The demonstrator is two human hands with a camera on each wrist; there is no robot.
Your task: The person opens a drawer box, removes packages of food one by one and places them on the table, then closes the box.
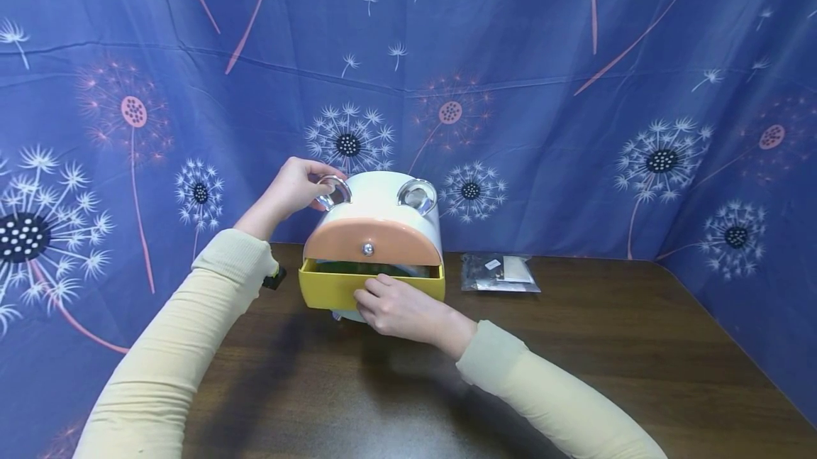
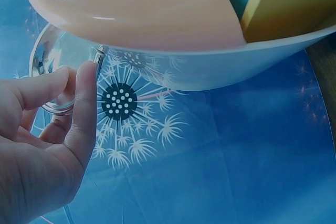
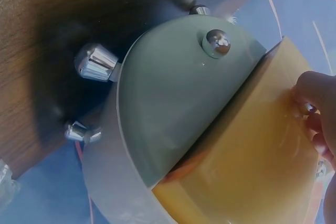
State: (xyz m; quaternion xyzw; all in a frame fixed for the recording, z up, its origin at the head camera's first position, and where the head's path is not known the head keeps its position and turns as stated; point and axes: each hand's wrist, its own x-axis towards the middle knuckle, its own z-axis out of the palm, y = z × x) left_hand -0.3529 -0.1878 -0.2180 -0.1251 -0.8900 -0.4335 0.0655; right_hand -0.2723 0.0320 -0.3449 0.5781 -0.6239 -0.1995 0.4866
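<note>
A small white cabinet (image 1: 376,193) with a rounded top stands on the table, carrying chrome rings on top. My left hand (image 1: 295,188) pinches the left chrome ring (image 1: 347,194) between thumb and fingers, seen closer in the left wrist view. The peach top drawer (image 1: 345,238) is closed. Below it, the yellow drawer (image 1: 328,292) is pulled part way out, with dark contents I cannot make out. My right hand (image 1: 398,308) grips its front at the silver knob (image 3: 308,108), which the fingers mostly cover. The green bottom drawer (image 3: 173,82) is closed.
To the cabinet's right lies a clear plastic bag (image 1: 501,274) with a white piece inside. Chrome feet (image 3: 96,62) hold the cabinet above the brown wooden table (image 1: 606,345). A blue dandelion-print cloth (image 1: 542,125) hangs close behind.
</note>
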